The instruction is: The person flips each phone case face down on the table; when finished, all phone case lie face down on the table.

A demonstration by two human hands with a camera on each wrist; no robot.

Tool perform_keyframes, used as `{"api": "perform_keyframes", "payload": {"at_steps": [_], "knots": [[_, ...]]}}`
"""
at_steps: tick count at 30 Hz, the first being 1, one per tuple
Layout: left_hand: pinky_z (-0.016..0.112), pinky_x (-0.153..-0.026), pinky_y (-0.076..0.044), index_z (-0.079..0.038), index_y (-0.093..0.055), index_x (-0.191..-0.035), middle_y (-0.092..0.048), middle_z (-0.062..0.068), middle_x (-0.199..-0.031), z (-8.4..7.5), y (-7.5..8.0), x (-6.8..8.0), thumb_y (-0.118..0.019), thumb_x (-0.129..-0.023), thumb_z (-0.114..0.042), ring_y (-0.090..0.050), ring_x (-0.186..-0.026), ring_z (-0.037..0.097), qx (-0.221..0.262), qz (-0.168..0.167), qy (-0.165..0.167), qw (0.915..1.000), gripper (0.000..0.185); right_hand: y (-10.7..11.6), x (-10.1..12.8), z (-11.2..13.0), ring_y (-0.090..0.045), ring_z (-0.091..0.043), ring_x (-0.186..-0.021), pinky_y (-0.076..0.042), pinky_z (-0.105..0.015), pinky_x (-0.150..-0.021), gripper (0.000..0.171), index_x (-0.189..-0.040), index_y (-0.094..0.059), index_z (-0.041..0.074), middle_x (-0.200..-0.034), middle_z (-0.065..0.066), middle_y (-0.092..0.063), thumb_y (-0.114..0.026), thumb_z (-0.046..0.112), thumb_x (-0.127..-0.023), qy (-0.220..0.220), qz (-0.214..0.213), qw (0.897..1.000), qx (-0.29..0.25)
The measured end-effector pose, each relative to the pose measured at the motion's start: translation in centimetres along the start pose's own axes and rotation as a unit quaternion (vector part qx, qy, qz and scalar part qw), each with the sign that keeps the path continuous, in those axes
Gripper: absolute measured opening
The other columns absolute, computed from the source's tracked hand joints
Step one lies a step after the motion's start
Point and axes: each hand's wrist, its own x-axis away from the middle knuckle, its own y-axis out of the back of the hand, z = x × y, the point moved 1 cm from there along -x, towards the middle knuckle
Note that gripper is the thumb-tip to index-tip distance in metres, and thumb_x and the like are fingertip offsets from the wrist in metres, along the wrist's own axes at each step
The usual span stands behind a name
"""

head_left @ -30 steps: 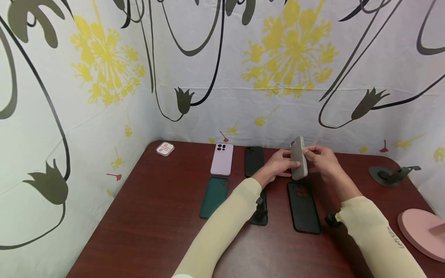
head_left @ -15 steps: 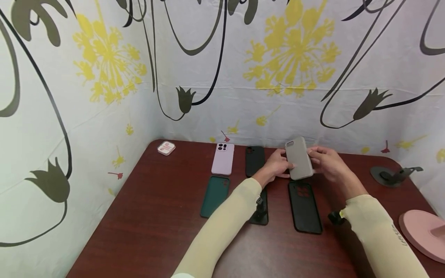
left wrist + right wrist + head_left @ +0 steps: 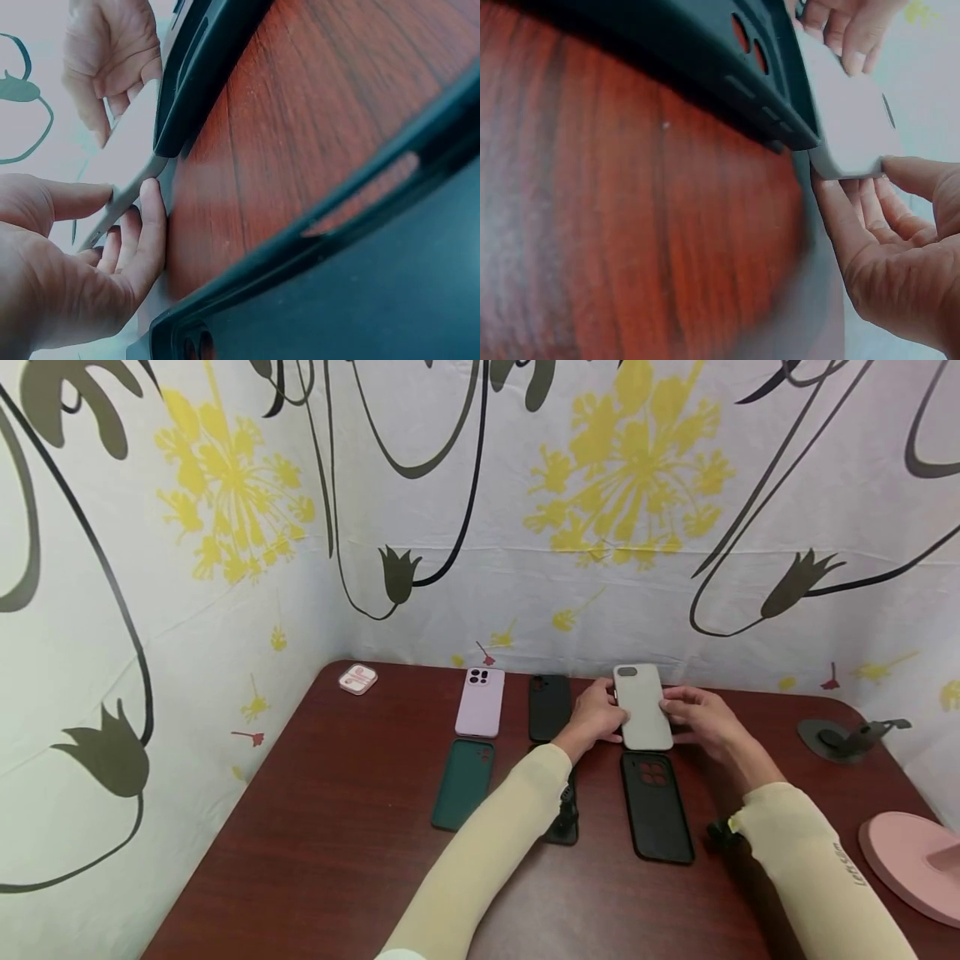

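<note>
Hands held the grey phone case (image 3: 642, 707) from both sides: your left hand (image 3: 596, 717) pinched its left edge, your right hand (image 3: 701, 714) its right. Half a second before, you had it raised and tilted; it now lay lower and nearly flat, back upward, at the far end of the black case (image 3: 656, 807) on the table (image 3: 337, 827).
</note>
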Motion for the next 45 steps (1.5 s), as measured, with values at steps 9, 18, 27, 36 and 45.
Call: {"api": "perform_keyframes", "payload": {"at_steps": [9, 18, 27, 36, 45], "knots": [[0.031, -0.057, -0.064, -0.023, -0.058, -0.149, -0.070, 0.005, -0.119, -0.3, -0.1, -0.2, -0.073, -0.097, -0.008, -0.066, -0.059, 0.015, -0.114, -0.017, -0.009, 0.9933, 0.056, -0.5, 0.3, 0.2, -0.066, 0.005, -0.091, -0.067, -0.036, -0.084, 0.057, -0.153, -0.046, -0.004, -0.115, 0.000, -0.071, -0.059, 0.030, -0.110, 0.014, -0.032, 0.997, 0.065], [0.023, -0.044, -0.054, -0.019, -0.069, -0.118, -0.073, 0.001, -0.089, 1.4, -1.2, -3.4, -0.068, -0.093, -0.008, -0.065, -0.047, 0.011, -0.220, -0.018, -0.045, 0.9744, 0.028, -1.2, 0.6, 0.4, -0.069, 0.001, -0.093, -0.068, -0.037, -0.083, 0.056, -0.151, -0.050, -0.008, -0.140, -0.034, -0.062, -0.060, 0.028, -0.109, 0.017, -0.062, 0.990, 0.127], [0.027, -0.035, -0.039, -0.014, -0.060, -0.055, -0.058, 0.000, -0.047, -0.5, -1.4, -1.7, -0.069, -0.093, -0.010, -0.054, -0.038, 0.015, -0.316, -0.007, -0.012, 0.9486, 0.039, -1.6, 0.9, 0.9, -0.078, -0.025, -0.100, -0.068, -0.038, -0.079, 0.057, -0.152, -0.047, -0.011, -0.141, -0.039, -0.058, -0.059, 0.025, -0.109, 0.023, -0.064, 0.980, 0.188], [0.027, -0.040, -0.038, -0.015, -0.059, -0.056, -0.056, 0.000, -0.057, -1.3, -1.7, -0.9, -0.069, -0.098, -0.018, -0.052, -0.046, 0.016, -0.362, -0.015, 0.003, 0.9322, 0.043, -1.7, 0.8, 1.3, -0.077, -0.029, -0.103, -0.068, -0.036, -0.078, 0.059, -0.151, -0.047, -0.013, -0.140, -0.040, -0.059, -0.062, 0.024, -0.107, 0.018, -0.050, 0.974, 0.220], [0.032, -0.057, -0.048, -0.015, -0.068, -0.071, -0.063, 0.005, -0.110, -0.5, -2.0, -2.4, -0.068, -0.099, -0.022, -0.060, -0.074, 0.020, -0.362, -0.010, -0.007, 0.9322, 0.028, -1.7, 0.8, 1.2, -0.078, -0.027, -0.102, -0.068, -0.036, -0.079, 0.062, -0.152, -0.045, -0.014, -0.138, -0.038, -0.061, -0.066, 0.019, -0.105, 0.020, -0.045, 0.977, 0.207]]}}
